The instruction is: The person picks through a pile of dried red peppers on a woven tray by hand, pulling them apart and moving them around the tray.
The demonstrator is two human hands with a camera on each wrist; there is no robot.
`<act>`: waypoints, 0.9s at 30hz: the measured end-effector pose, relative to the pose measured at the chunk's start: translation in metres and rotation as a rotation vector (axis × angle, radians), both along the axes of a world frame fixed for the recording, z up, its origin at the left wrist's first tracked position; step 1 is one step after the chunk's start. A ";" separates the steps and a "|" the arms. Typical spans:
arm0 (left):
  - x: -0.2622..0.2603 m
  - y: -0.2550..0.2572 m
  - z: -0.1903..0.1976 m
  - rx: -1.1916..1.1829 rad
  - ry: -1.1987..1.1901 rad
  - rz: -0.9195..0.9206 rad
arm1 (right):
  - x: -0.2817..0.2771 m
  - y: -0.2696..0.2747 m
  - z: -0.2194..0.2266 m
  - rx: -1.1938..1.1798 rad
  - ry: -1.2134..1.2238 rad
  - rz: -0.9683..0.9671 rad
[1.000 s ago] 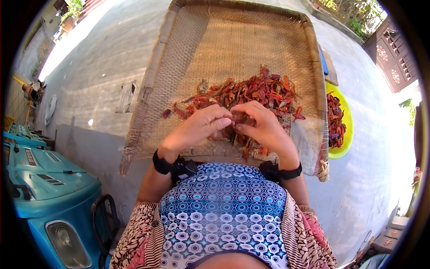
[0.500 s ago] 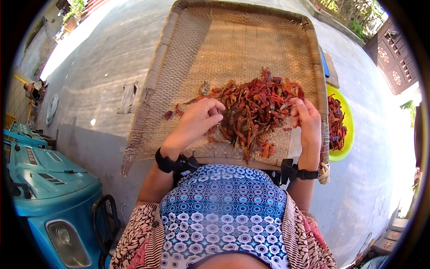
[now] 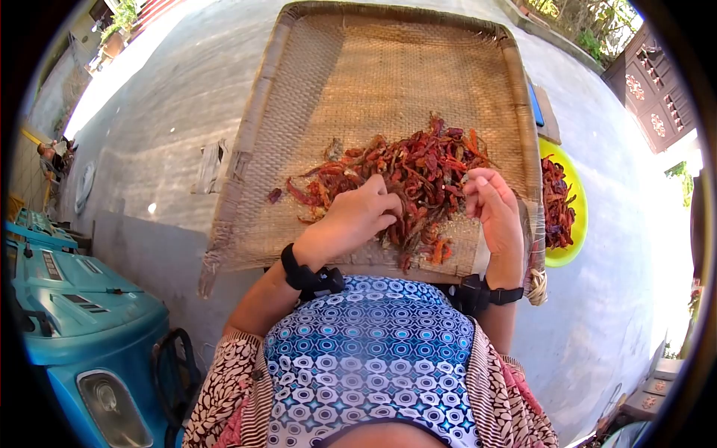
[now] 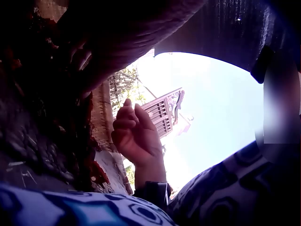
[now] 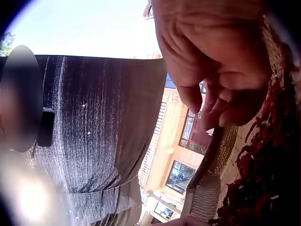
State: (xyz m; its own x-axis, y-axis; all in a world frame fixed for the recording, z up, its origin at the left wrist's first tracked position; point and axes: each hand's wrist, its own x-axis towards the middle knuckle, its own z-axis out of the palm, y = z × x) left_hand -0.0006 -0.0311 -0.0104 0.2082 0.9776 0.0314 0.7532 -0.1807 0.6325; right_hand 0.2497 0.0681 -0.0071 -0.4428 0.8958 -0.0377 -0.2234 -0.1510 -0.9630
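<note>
Dark red and orange dried chillies [image 3: 407, 175] lie at the fingertips on a tan woven tray [image 3: 388, 75]; beyond the right fingers, a yellow-green bowl [image 3: 579, 216].

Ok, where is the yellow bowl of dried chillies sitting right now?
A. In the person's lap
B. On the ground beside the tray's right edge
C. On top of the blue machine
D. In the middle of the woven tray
B: in the head view the yellow bowl sits on the concrete just outside the right rim of the woven tray, holding its own dried chillies apart from the pile on the tray.
</note>
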 end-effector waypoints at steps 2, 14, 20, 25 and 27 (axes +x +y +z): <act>-0.001 -0.001 0.005 0.044 -0.085 0.067 | -0.014 -0.009 0.006 0.078 -0.224 0.160; -0.005 0.001 0.002 0.004 -0.384 0.168 | -0.052 -0.034 0.014 0.370 -0.667 0.303; -0.005 -0.002 0.007 -0.094 -0.363 -0.041 | -0.001 -0.003 0.013 0.184 -0.536 -0.016; 0.009 -0.006 0.008 -0.159 -0.093 -0.417 | 0.051 0.030 0.008 -0.090 0.197 -0.549; 0.016 -0.008 0.013 -0.223 -0.005 -0.450 | 0.054 0.026 0.013 -0.126 0.051 -0.592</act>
State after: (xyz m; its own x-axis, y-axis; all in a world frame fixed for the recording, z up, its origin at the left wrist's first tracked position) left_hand 0.0153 -0.0391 0.0023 0.6113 0.7738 -0.1658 0.6283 -0.3471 0.6962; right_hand 0.3040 0.0938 0.0061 0.1252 0.9805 -0.1513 -0.3497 -0.0991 -0.9316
